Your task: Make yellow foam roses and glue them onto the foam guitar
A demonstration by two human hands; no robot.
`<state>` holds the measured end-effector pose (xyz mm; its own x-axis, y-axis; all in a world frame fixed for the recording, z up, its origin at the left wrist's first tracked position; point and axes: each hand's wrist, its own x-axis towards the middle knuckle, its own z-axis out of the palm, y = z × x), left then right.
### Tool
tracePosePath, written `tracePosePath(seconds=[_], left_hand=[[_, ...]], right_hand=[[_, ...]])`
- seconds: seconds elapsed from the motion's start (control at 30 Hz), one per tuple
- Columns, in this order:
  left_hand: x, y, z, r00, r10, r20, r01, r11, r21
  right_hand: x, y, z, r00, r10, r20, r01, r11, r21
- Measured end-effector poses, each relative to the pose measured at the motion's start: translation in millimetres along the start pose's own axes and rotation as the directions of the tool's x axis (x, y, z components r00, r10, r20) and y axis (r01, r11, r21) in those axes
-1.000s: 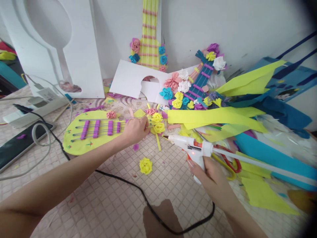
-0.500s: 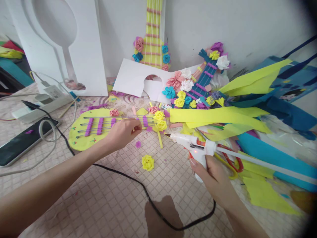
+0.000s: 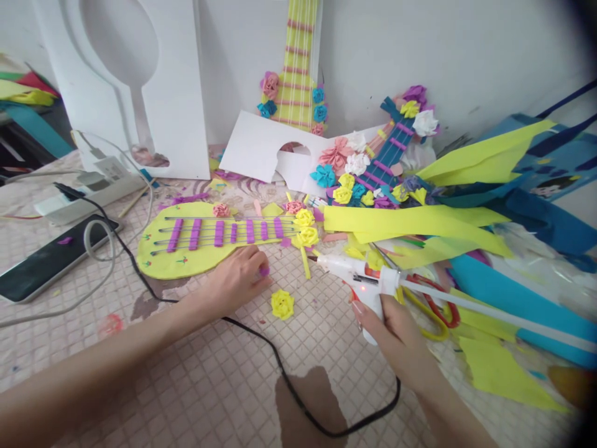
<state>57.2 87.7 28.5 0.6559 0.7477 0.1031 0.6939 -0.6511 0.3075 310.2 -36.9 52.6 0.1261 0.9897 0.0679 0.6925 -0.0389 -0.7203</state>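
In my right hand (image 3: pixel 396 339) is a white hot glue gun (image 3: pixel 368 274), its light glowing red, its nozzle pointing left beside a yellow paper strip. My left hand (image 3: pixel 240 280) is low over the table with its fingers curled together, right by a small purple scrap (image 3: pixel 264 272). Whether the fingertips hold anything is hidden. Just right of it lies a yellow paper rose (image 3: pixel 282 305). Behind my left hand rests a small yellow paper guitar (image 3: pixel 186 264) with purple bars, strings and roses at its head end.
Yellow paper strips (image 3: pixel 410 221), red-and-yellow scissors (image 3: pixel 436 330) and blue paper (image 3: pixel 536 305) crowd the right. A black cord (image 3: pixel 280 367) curves across the front. A phone (image 3: pixel 51 261) and a power strip (image 3: pixel 88 196) lie left. Decorated guitars and a white cut-out board (image 3: pixel 177 93) stand behind.
My left hand has moved off the guitar's strings, down toward the table and the purple scrap. The glue gun stays almost in place. The view has shifted slightly.
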Motion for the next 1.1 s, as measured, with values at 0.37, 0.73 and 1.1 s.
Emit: tracePosePath(seconds=[0.37, 0.73, 1.1], left_hand=[[-7, 0, 6.5, 0.989, 0.129, -0.074, -0.111, 0.972, 0.205], [10, -3, 0.0, 0.951, 0.166, -0.26, -0.146, 0.985, 0.091], [21, -3, 2.7, 0.96, 0.102, -0.262, -0.142, 0.98, -0.137]], right_hand=[[5, 2, 5, 0.999, -0.016, 0.036, 0.015, 1.0, 0.026], [33, -14, 17, 0.991, -0.123, 0.059, 0.132, 0.97, -0.204], [47, -18, 43, 0.984, -0.179, 0.017, 0.164, 0.852, -0.497]])
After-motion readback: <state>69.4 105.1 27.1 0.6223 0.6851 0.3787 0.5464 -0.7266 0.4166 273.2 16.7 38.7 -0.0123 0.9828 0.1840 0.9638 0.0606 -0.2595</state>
